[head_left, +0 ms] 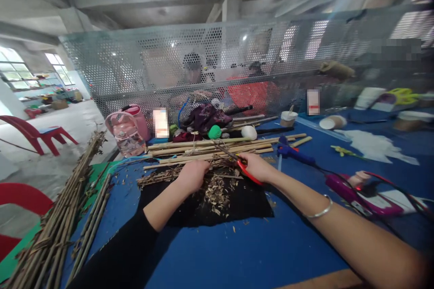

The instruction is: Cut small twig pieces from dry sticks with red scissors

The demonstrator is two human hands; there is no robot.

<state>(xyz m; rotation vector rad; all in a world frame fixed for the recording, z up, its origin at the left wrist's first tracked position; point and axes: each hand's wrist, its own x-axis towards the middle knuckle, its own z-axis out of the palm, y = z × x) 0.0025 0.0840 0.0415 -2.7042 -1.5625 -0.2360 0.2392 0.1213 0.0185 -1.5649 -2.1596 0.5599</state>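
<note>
My right hand [257, 167] is closed on red-handled scissors [247, 172], whose blades point up and left over pale sticks [217, 148]. My left hand [194, 175] is closed at the dry brown stems [162, 176]; what its fingers pinch is hidden. A black cloth [190, 210] lies under both, with a pile of dry flakes [217, 194] between my hands.
Bundled dry stalks [64, 221] lie at the left on the blue table [220, 257]. A blue glue gun [294, 153], a purple device [352, 196] and white plastic [373, 144] are at the right. A pink bag [127, 133] and a perforated metal screen [162, 63] stand behind.
</note>
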